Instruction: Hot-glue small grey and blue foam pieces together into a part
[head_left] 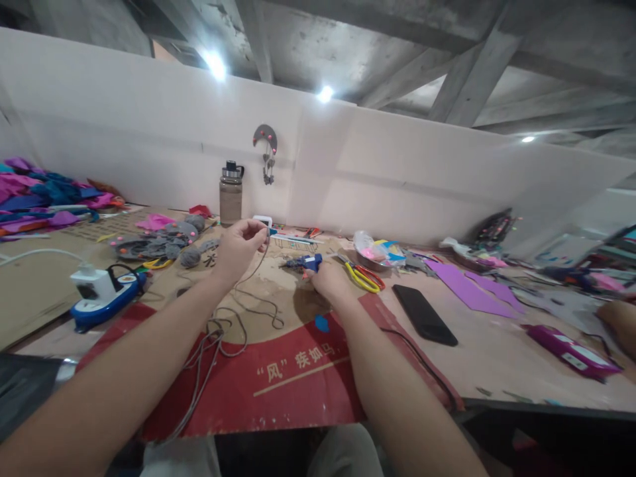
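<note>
Grey cord (258,311) runs up from a loose tangle on the table to my left hand (243,245), whose fingertips are pinched on it. A small dark teal piece (273,232) shows right at those fingertips; whether it is held or lies behind them I cannot tell. My right hand (325,281) is wrapped round a blue hot glue gun (309,263), its nozzle pointing left toward the space below my left hand. Beneath both hands lies a cardboard sheet (298,358) with a red printed border. A blue scrap (322,323) rests on it near my right wrist.
Scissors with yellow and red handles (365,277), a black phone (424,313) and purple sheets (472,288) lie to the right. A bottle (231,192) stands by the partition. On the left are a blue power strip (106,301) and grey felt pieces (154,242).
</note>
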Motion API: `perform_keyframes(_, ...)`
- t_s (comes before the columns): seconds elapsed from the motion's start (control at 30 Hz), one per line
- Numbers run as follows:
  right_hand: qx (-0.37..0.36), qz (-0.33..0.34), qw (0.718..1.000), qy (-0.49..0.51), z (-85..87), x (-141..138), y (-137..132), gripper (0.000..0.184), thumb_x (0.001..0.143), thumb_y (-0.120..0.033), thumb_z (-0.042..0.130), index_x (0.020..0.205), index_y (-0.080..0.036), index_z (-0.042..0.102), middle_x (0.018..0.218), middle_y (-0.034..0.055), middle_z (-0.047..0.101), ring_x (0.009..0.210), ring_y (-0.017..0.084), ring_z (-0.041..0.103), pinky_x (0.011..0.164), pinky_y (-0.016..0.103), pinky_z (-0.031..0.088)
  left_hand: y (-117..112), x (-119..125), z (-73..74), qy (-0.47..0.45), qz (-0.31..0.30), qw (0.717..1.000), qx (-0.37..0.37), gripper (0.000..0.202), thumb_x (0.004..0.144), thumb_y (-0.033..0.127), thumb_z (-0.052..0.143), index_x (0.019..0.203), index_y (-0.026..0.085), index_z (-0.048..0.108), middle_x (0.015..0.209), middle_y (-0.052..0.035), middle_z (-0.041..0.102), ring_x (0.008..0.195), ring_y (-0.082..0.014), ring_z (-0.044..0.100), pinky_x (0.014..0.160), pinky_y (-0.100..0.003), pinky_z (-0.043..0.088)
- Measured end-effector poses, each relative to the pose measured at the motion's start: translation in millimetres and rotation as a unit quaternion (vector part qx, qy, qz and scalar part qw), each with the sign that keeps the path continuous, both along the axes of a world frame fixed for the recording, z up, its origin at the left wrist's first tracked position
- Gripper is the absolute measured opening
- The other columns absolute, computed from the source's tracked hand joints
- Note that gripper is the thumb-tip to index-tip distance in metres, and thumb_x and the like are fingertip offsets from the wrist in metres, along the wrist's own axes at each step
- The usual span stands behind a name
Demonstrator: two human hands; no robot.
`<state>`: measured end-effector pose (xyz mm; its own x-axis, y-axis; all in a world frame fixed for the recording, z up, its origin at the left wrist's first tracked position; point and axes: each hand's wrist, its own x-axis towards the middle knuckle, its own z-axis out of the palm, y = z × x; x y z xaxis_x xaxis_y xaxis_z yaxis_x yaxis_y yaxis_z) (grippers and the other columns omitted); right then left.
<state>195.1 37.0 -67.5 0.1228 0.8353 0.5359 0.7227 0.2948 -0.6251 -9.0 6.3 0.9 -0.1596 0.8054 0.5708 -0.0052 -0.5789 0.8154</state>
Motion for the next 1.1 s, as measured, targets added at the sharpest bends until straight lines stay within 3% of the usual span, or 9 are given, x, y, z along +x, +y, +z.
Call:
perform_keyframes(0.07, 0.001, -0.082, 0.997, -0.005, 8.9, -1, -9, 0.028, 0.058, -0.03, 0.066, 0.052, -0.02, 0.041, 0.064, 0.0085, 0.057, 0.073, 0.023, 0.057, 0.066, 0.036, 0.043, -3, 0, 1.0, 0.039, 0.047, 0.998, 0.023, 0.009, 0.067, 0.024, 0.064, 0.071, 0.016, 0.065, 0.066, -0.0014, 0.06, 0.055, -0.0102, 0.048, 0.054, -0.022, 0.037)
perform_keyframes(0.1, 0.003, -0.091, 0.996, 0.008, 14.9, -6, -14, 0.023, 0.062, -0.031, 0.062, 0.056, -0.02, 0.044, 0.072, 0.01, 0.058, 0.079, 0.023, 0.057, 0.07, 0.038, 0.043, -4, 0, 1.6, 0.057, 0.068, 0.995, 0.038, 0.007, 0.066, 0.022, 0.064, 0.07, 0.017, 0.066, 0.068, -0.0015, 0.06, 0.057, -0.0103, 0.048, 0.054, -0.022, 0.036)
perform_keyframes(0.2, 0.019, 0.062, 0.989, 0.132, 33.5, -31, -32, 0.017, 0.076, -0.036, 0.047, 0.074, -0.019, 0.048, 0.074, 0.0033, 0.056, 0.072, 0.016, 0.055, 0.069, 0.033, 0.044, -7, 0, 2.8, 0.101, 0.101, 0.987, 0.078, 0.006, 0.065, 0.018, 0.063, 0.07, 0.018, 0.067, 0.075, -0.0022, 0.062, 0.061, -0.0111, 0.047, 0.059, -0.022, 0.036)
perform_keyframes(0.33, -0.014, 0.24, 0.914, 0.327, 49.2, -74, -42, 0.027, 0.073, -0.037, 0.054, 0.089, -0.021, 0.04, 0.079, -0.0014, 0.055, 0.069, 0.011, 0.055, 0.065, 0.026, 0.046, -9, 1, 3.9, 0.146, 0.097, 0.979, 0.108, 0.011, 0.065, 0.013, 0.061, 0.071, 0.02, 0.067, 0.077, -0.0024, 0.061, 0.064, -0.0123, 0.047, 0.064, -0.023, 0.036)
perform_keyframes(0.4, -0.032, 0.273, 0.89, 0.364, 53.1, -88, -43, 0.028, 0.073, -0.035, 0.054, 0.092, -0.022, 0.037, 0.075, -0.0039, 0.053, 0.06, 0.008, 0.052, 0.059, 0.024, 0.046, -11, 1, 4.8, 0.149, 0.092, 0.979, 0.107, 0.011, 0.065, 0.013, 0.061, 0.071, 0.021, 0.067, 0.078, -0.0023, 0.061, 0.066, -0.0128, 0.048, 0.066, -0.024, 0.037)
perform_keyframes(0.6, 0.036, 0.206, 0.924, 0.32, 54.1, -92, -46, 0.014, 0.078, -0.033, 0.047, 0.08, -0.019, 0.048, 0.073, -0.0027, 0.049, 0.061, 0.008, 0.045, 0.054, 0.019, 0.041, -9, 4, 4.3, 0.092, 0.068, 0.992, 0.044, 0.007, 0.065, 0.02, 0.063, 0.071, 0.018, 0.066, 0.07, -0.0012, 0.06, 0.063, -0.0127, 0.049, 0.063, -0.024, 0.037)
perform_keyframes(0.87, 0.053, 0.182, 0.932, 0.308, 46.7, -84, -47, 0.018, 0.079, -0.036, 0.048, 0.081, -0.019, 0.048, 0.073, -0.0019, 0.051, 0.064, 0.009, 0.047, 0.059, 0.022, 0.041, 0, 10, -6.2, 0.022, -0.038, 0.999, -0.008, 0.007, 0.07, 0.024, 0.061, 0.07, 0.017, 0.063, 0.059, 0.0005, 0.054, 0.053, -0.0092, 0.045, 0.053, -0.023, 0.035)
perform_keyframes(1.1, 0.057, 0.171, 0.936, 0.303, 48.9, -78, -49, 0.016, 0.078, -0.034, 0.048, 0.078, -0.018, 0.047, 0.072, -0.0016, 0.051, 0.065, 0.009, 0.046, 0.06, 0.022, 0.04, -3, 15, -3.7, -0.038, -0.088, 0.994, -0.057, 0.008, 0.066, 0.022, 0.065, 0.066, 0.015, 0.061, 0.061, 0.0, 0.053, 0.053, -0.0079, 0.044, 0.052, -0.022, 0.034)
